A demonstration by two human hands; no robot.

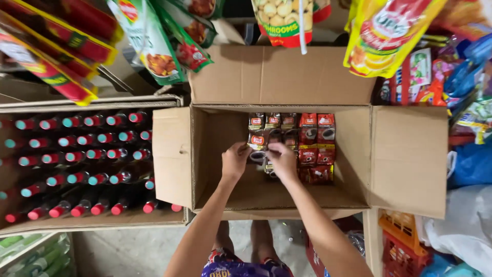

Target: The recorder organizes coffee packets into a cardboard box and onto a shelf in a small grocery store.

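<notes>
An open cardboard box (pixel 410 154) sits in front of me with its flaps spread out. Rows of small coffee sachet packs lie inside it, dark brown ones (pixel 272 123) toward the left and red ones (pixel 318 138) to the right. Both hands reach into the box. My left hand (pixel 234 160) and my right hand (pixel 283 160) are closed together on a strip of brown sachets (pixel 257 141) at the near end of the dark row. Part of that strip is hidden under my fingers.
A second carton (pixel 102 220) at the left holds several dark bottles with red caps (pixel 97 154). Hanging snack and food pouches (pixel 154 46) crowd the top. Bags and a red-orange plastic crate (pixel 400 246) stand at the right. Bare concrete floor shows below.
</notes>
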